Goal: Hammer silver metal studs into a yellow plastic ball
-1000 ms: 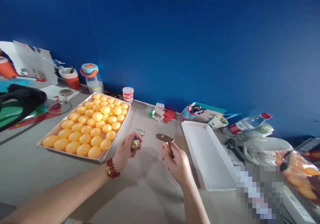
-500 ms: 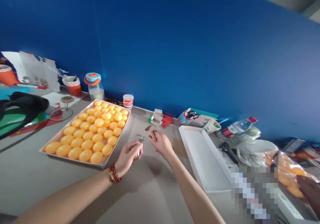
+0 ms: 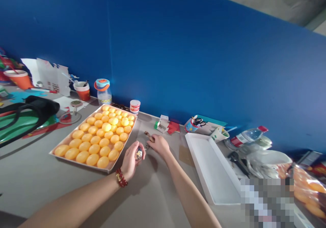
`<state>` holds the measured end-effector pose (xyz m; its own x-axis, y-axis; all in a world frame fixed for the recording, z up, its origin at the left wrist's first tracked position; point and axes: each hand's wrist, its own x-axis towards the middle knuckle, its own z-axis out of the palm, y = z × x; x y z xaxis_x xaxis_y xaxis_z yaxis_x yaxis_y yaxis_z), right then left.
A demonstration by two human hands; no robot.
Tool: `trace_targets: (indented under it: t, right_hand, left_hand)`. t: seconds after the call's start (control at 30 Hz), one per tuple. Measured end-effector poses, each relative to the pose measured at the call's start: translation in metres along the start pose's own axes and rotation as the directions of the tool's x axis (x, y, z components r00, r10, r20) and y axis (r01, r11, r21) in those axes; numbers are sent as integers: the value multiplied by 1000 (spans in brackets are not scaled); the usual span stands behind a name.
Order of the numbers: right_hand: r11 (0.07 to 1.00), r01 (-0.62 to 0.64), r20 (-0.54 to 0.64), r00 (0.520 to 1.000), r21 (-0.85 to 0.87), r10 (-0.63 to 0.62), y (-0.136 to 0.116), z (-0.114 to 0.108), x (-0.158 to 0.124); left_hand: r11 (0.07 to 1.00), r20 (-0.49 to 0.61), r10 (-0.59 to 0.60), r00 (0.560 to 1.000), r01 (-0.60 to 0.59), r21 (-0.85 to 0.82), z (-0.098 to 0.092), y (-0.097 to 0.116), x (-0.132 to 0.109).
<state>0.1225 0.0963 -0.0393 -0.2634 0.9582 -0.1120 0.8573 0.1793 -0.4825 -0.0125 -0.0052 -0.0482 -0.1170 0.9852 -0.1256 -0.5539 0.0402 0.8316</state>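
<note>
My left hand [image 3: 131, 156], with a red bead bracelet [image 3: 121, 178] at the wrist, has its fingers curled round a shiny silver ball [image 3: 138, 153] with a gold-coloured mark. Close by on the right, my right hand [image 3: 160, 144] grips a small wooden-handled hammer [image 3: 150, 138], its head pointing up and to the left. Small shiny metal bits [image 3: 147, 147] show between the two hands, by the right fingertips; whether they are held or joined to the ball I cannot tell. Left of the hands lies a shallow box of orange balls [image 3: 109, 169] in rows.
On the right stands a long white tray [image 3: 216, 173], with a water bottle [image 3: 248, 136] beyond it. Along the blue wall are a pen cup [image 3: 191, 126], a small white box [image 3: 163, 124], a round tub [image 3: 134, 106] and a jug [image 3: 103, 92]. Black straps [image 3: 38, 107] lie far left.
My left hand has turned, bringing the silver ball into view. My right hand, still holding the hammer, has come lower and closer to it. The whole view has shifted slightly.
</note>
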Motion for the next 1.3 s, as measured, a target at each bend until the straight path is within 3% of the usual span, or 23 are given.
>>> trace_targets:
  t: [0.3,0.63,0.8,1.1,1.3]
  right_hand:
    - [978,-27,54,998,205,16,17,1,0]
    - [862,-139,163,984,488,67,36,0,-5]
    - [782,-176,205,977,597,63,39,-4,-9]
    - [585,-256,301,953,769,21,52,-8,-17]
    - [458,-257,303,953,851,-29,38,-18,-39]
  left_hand:
    - [999,82,-52,995,53,-12,-4,-4,2]
    - [993,251,-103,962,116,-36,1,0,0]
    - [994,277,-99,956,109,-20,0,1,-1]
    - [987,209,-109,972,81,139,-6,-8,4]
    - [987,305,-148,941,121,104,-4,-5,4]
